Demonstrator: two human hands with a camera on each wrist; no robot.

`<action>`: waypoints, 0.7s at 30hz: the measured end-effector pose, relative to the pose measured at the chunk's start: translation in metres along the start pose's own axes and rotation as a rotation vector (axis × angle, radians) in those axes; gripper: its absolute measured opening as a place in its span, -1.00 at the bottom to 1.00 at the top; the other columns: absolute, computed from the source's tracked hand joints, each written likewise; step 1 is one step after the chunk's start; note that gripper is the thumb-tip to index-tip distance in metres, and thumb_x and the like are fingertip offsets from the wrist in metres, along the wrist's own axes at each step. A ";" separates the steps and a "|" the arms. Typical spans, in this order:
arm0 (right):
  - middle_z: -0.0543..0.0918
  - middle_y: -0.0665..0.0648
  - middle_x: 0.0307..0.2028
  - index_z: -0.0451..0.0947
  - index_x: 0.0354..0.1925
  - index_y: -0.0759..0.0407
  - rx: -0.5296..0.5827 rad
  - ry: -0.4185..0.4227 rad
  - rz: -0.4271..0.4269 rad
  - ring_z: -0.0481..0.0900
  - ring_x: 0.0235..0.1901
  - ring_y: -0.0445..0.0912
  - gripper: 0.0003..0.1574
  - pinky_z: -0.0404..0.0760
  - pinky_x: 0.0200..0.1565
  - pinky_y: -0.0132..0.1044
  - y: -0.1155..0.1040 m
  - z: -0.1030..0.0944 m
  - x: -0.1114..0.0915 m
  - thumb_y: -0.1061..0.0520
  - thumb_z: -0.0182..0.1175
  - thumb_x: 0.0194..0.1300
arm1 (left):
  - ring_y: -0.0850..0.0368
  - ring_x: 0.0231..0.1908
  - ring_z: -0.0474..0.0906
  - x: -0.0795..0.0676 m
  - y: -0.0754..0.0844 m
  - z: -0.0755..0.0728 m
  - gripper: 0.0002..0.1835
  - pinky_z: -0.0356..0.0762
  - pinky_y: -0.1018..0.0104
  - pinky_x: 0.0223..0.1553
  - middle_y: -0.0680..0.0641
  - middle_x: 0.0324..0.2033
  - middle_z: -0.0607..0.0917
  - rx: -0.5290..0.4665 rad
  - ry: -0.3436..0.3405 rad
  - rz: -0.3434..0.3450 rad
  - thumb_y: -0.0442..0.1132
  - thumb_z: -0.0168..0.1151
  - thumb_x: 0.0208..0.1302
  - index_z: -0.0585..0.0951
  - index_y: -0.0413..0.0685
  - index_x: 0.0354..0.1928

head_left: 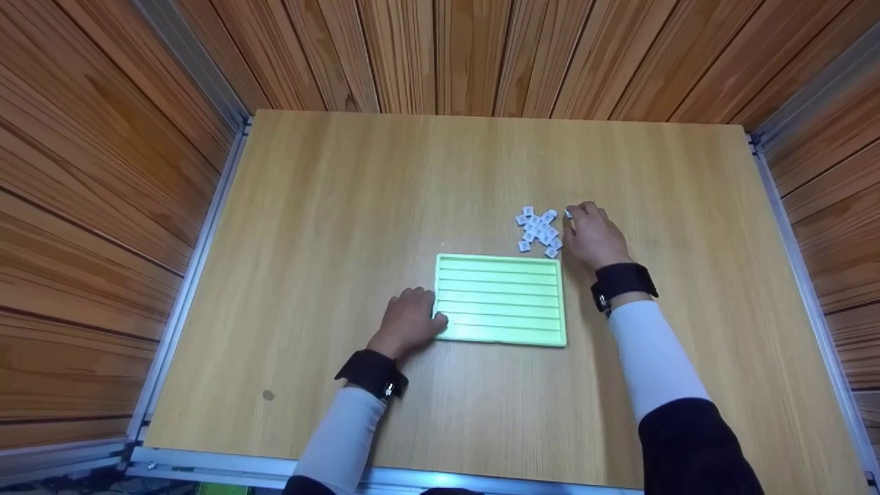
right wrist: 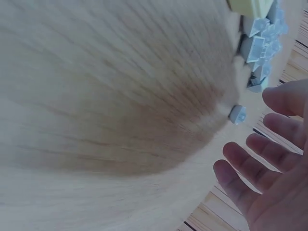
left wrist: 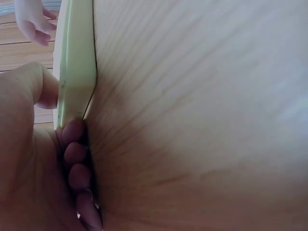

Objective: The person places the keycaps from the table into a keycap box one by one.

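Observation:
A light green ridged tray (head_left: 499, 299) lies flat on the wooden table. My left hand (head_left: 408, 321) grips its left edge, the thumb over the rim and the other fingers curled against the side in the left wrist view. Just beyond the tray's far right corner sits a loose pile of small white keycap-like pieces (head_left: 540, 228). Right of the pile, my right hand (head_left: 597, 236) reaches towards a lone white piece (right wrist: 238, 114). Its fingers are spread and relaxed in the right wrist view, with that piece on the table just off the fingertips.
The wooden tabletop (head_left: 330, 227) has metal rails (head_left: 199, 240) along its sides and front. Plank walls (head_left: 467, 55) rise at the back and both sides. A small dark round mark (head_left: 268, 395) shows on the table's near left.

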State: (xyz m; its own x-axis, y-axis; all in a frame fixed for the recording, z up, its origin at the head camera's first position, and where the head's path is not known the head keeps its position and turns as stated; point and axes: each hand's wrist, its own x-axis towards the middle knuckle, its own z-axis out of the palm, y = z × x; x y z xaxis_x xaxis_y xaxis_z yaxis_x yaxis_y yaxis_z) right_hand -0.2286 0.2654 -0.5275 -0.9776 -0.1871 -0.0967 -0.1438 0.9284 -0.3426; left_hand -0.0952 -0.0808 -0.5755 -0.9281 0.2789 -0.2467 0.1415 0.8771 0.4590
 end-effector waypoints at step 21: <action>0.51 0.48 -0.02 0.53 0.04 0.50 -0.023 0.033 -0.073 0.47 0.03 0.36 -0.67 0.51 0.06 0.14 0.008 0.011 0.022 0.48 -0.02 0.37 | 0.02 -0.28 0.34 -0.001 -0.001 -0.001 -0.76 0.34 0.09 -0.18 -0.01 -0.38 0.45 -0.005 0.011 0.018 -0.02 0.10 0.22 0.46 -0.05 -0.37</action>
State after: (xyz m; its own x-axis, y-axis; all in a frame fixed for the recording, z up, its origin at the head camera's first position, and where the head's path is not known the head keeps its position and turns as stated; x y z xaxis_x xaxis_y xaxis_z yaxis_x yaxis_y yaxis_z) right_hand -0.2501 0.2656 -0.5423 -0.9688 -0.2442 -0.0414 -0.2180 0.9199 -0.3258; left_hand -0.0952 -0.0825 -0.5750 -0.9293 0.2898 -0.2289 0.1561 0.8700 0.4678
